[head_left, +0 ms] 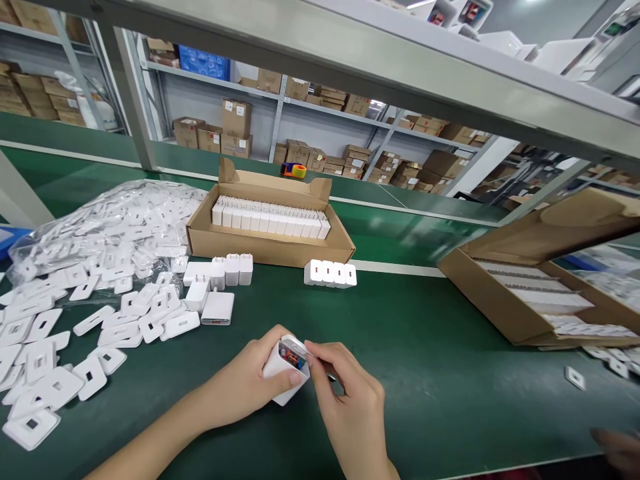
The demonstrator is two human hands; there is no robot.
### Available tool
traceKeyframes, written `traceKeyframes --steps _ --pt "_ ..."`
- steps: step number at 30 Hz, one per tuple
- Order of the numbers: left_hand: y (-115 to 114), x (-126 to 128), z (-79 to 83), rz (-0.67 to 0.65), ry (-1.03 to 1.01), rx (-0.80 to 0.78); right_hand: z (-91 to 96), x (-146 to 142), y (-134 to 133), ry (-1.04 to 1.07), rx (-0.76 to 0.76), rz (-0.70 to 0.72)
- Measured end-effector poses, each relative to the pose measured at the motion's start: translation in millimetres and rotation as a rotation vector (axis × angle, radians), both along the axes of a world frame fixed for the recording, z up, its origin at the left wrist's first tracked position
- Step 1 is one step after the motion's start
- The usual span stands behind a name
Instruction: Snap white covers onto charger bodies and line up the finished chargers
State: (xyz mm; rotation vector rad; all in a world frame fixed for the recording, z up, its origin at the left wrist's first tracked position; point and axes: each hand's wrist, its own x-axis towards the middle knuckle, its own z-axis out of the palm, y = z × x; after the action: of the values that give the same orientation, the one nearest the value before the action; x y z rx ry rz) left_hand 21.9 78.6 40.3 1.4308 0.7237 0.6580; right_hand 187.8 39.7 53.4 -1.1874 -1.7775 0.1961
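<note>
My left hand (255,380) is wrapped round a white charger housing (286,365), tilted, with its open end up. Circuit parts (293,357) in orange and blue show inside. At the rim of that opening, the thumb and forefinger of my right hand (345,393) pinch a white end cover (296,345), mostly hidden by the fingers. A small dark, shiny piece (331,377) shows under my right fingers; its kind is unclear. Beyond my hands, several finished-looking white chargers (331,274) stand in a row, with USB ports facing me.
Loose white end covers (123,327) spread left, beside a clear bag (115,220) full of them. More chargers (218,308) stand near an open cardboard box (270,253) holding rows of chargers. Another box (493,300) stands right. A person's hand (617,447) is at lower right. A metal beam crosses above.
</note>
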Motion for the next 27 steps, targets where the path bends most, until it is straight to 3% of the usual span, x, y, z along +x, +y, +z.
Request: traceKeyframes --steps 16,20,24,27 --pt "-3 2 -5.4 0.068 -0.047 0.106 10.5 6 -5 -0.038 -0.125 0.238" --pt "-5 4 -8.5 0.117 -0.066 0.098 1.4 0 -14 -0.148 -0.213 0.215" --pt "-7 6 -9.9 0.162 -0.103 0.027 -10.1 -9 -15 -0.264 -0.091 0.105" --pt "-6 5 -6.1 0.198 -0.128 0.017 -8.5 -9 -10 -0.354 0.057 0.069"
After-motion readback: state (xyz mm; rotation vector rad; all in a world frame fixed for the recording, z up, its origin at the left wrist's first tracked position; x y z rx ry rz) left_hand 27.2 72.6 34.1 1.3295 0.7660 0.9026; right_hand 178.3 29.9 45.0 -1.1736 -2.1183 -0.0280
